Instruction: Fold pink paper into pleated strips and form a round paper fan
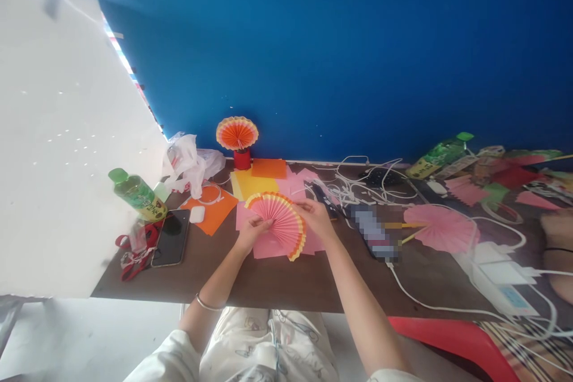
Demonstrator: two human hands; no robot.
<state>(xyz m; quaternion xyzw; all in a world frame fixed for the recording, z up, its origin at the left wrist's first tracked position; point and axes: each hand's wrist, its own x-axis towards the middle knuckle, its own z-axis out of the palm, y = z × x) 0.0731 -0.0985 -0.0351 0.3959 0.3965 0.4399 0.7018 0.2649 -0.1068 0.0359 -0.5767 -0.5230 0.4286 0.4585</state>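
A pleated paper fan, pink with an orange and yellow zigzag rim, is spread in a half circle above the table's middle. My left hand pinches it near the centre where the pleats meet. At the upper right of the rim, my right hand has its fingers closed on the fan's edge. Beneath the fan lie pink paper sheets, partly covered by it. Behind them are a yellow sheet and an orange sheet.
A finished-looking round fan stands in a red holder by the blue wall. Left are a green bottle, a phone and orange paper. Right are tangled white cables, another phone and a pink fan.
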